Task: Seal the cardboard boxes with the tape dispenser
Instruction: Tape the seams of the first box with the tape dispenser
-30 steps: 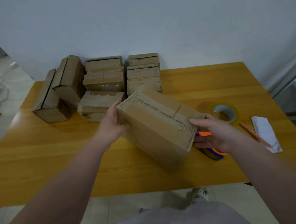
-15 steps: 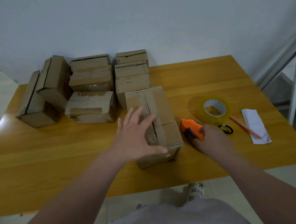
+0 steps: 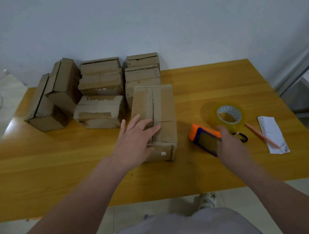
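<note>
A long cardboard box (image 3: 165, 112) lies flat on the wooden table (image 3: 62, 169), its top flaps meeting in a dark seam. My left hand (image 3: 133, 142) rests on the near end of the box top with fingers straight and spread. To the right, my right hand (image 3: 228, 144) grips the orange and blue tape dispenser (image 3: 203, 139), which sits just above the table surface. A roll of clear tape (image 3: 227, 117) lies just behind that hand.
Several more cardboard boxes (image 3: 101, 95) are stacked at the back left against the wall. A pencil (image 3: 261, 135) and a folded white paper (image 3: 272, 134) lie at the right. A black ring (image 3: 242, 137) lies beside the tape roll.
The box came down from both hands onto the table and now lies lengthwise. My left hand settled flat on its top, and my right hand took hold of the tape dispenser.
</note>
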{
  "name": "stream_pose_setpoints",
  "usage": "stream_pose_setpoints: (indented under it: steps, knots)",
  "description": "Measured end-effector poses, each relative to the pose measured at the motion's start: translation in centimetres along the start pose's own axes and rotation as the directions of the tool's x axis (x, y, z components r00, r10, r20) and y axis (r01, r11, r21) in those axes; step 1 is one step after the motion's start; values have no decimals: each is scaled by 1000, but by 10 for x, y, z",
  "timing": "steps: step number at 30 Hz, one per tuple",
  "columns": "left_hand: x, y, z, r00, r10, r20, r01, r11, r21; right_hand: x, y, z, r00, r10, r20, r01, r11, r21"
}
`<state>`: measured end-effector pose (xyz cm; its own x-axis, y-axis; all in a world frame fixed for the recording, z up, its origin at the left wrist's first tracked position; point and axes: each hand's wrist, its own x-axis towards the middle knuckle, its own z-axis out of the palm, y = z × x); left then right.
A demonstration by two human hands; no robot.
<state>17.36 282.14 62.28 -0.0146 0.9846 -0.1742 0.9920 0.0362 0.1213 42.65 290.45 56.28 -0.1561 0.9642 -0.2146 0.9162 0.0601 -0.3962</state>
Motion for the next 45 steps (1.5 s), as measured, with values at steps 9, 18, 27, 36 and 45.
stream_pose_setpoints:
  steps: [9,18,27,36,45]
  knots:
    - [4,4,-25,959,-203,-199,15,735,-678,-21,-50,-76,989,-107,-99,145,663,735]
    - [10,1,-52,889,-164,428,399,-182,-899,-39,-72,-85,911,-407,-70,355,686,635]
    - [2,-2,-40,874,-349,339,319,-115,-941,-40,-75,-84,859,-512,-4,413,689,595]
    - [-32,-51,-16,696,-679,231,261,-60,-963,-27,-56,-117,800,-556,225,435,796,421]
    - [-41,-30,23,618,-764,186,259,-26,-966,-18,-55,-110,771,-582,259,510,807,298]
